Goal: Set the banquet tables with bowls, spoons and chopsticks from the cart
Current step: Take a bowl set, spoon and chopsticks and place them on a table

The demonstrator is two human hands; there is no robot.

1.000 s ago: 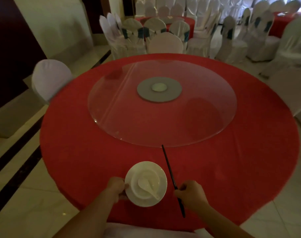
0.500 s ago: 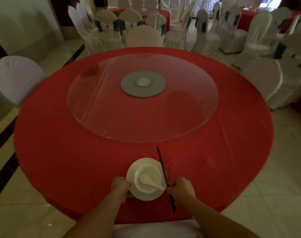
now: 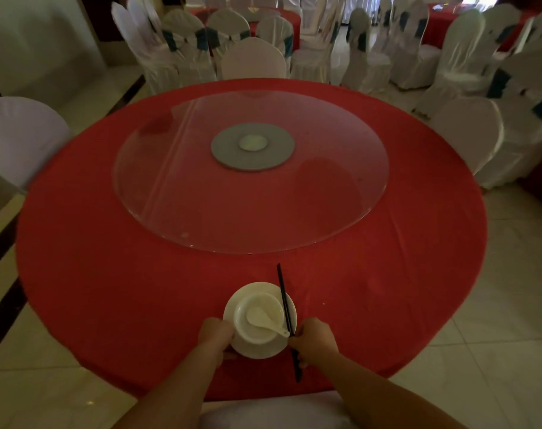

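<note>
A white bowl (image 3: 257, 317) with a white spoon (image 3: 265, 320) in it sits on a white plate (image 3: 277, 348) near the front edge of the round red table (image 3: 109, 289). My left hand (image 3: 215, 335) grips the left rim of the bowl and plate. In my right hand (image 3: 314, 339) is a pair of black chopsticks (image 3: 284, 300), pinched near the lower end. They lie across the plate's right rim and point towards the table's middle.
A glass turntable (image 3: 201, 212) with a grey hub covers the table's centre. White-covered chairs stand at the left (image 3: 19, 140), far side (image 3: 252, 58) and right (image 3: 471, 140). A chair back (image 3: 273, 411) is right below my arms. More tables and chairs fill the back.
The chopsticks have moved left from the cloth beside the plate onto its right rim, my right hand closing in on the plate. The view shifted right.
</note>
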